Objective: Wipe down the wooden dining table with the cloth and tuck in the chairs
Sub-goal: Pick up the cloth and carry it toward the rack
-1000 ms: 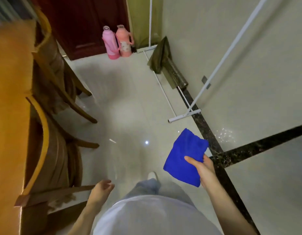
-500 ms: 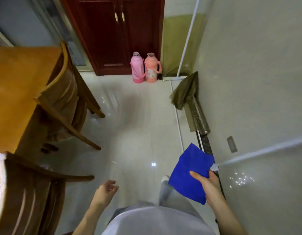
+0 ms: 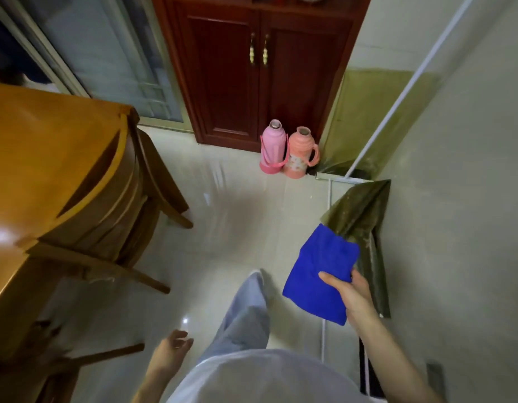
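My right hand (image 3: 349,292) pinches a folded blue cloth (image 3: 319,274), held out over the floor at the right. Loosely open and empty, my left hand (image 3: 172,350) hangs low near my hip. The wooden dining table (image 3: 31,146) fills the left side. One wooden chair (image 3: 112,205) is pushed in against the table's right edge. A second chair (image 3: 48,365) shows blurred at the bottom left, close to my left hand.
Two thermos flasks, pink (image 3: 272,146) and salmon (image 3: 300,154), stand on the tiled floor before a dark red cabinet (image 3: 257,77). A green sheet (image 3: 362,210) and a white pole (image 3: 397,94) lean on the right wall. My trouser leg (image 3: 246,312) steps forward.
The view has tilted up and moved forward along the table: the cabinet and flasks are nearer, the chairs have slid down and left. Both hands keep their pose and the cloth stays held.
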